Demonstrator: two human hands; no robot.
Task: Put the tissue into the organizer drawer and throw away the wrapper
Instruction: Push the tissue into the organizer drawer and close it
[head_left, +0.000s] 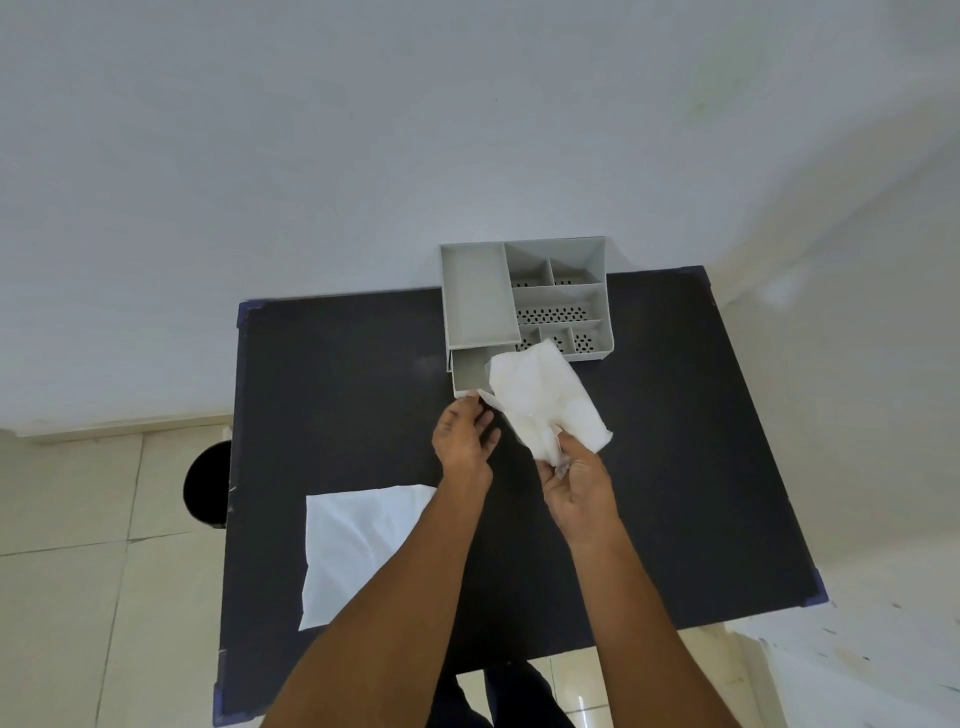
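The right hand pinches a bunched tissue, held over the pulled-out drawer at the organizer's six o'clock. The left hand, loosely open, touches the drawer's front. A flat white wrapper lies at seven o'clock on the table.

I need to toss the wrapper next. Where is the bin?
In the head view, the black bin stands on the floor at the left, partly hidden behind the black table's left edge, near the white wrapper.

2 hands, 2 tissues, 1 organizer, 1 bin
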